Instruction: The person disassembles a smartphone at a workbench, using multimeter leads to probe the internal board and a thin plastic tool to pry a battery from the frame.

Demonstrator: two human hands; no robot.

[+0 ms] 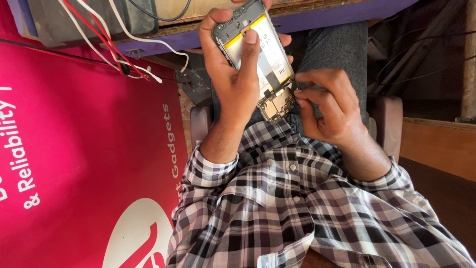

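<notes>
- A phone-repair stall: an opened phone (258,59) shows its battery and circuit board.
- Left of it, loose wires (106,42) trail off the worktop (317,17).
- Below those, a pink shop banner (84,164).

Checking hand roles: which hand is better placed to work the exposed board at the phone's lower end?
Right. The right hand has its fingertips pinched at the circuit board, while the left hand is wrapped around the opened phone, steadying it.

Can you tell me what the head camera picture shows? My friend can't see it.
A person's left hand holds an opened phone, its insides showing. The right hand pinches at the phone's lower end. Red and white wires lie nearby.
</notes>
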